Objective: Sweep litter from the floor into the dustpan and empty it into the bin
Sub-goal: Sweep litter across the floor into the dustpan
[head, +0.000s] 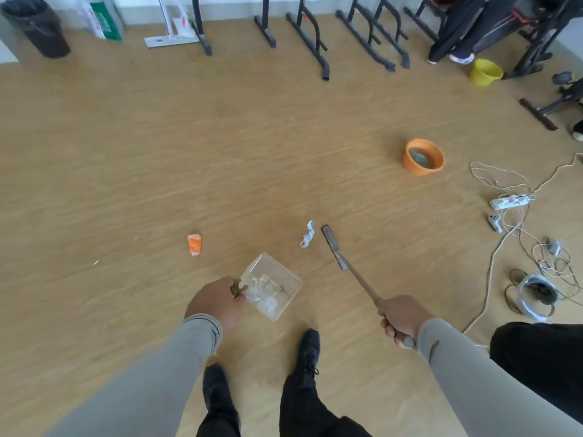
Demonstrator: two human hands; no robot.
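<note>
My left hand (217,302) grips the handle of a clear plastic dustpan (284,274), which holds several bits of litter. My right hand (400,320) grips the long handle of a broom whose narrow dark head (332,246) sits on the wood floor. A crumpled white and blue wrapper (308,234) lies just left of the broom head. An orange wrapper (194,244) lies further left, and a tiny white scrap (96,263) is far left. A black bin (36,26) with a dark liner stands at the far left corner.
An orange bowl (423,156) and a yellow bucket (485,71) stand on the floor to the right. Cables, a power strip (509,201), a controller and a headset (536,296) lie at the right edge. Black rack legs (315,39) line the back wall. My feet are below.
</note>
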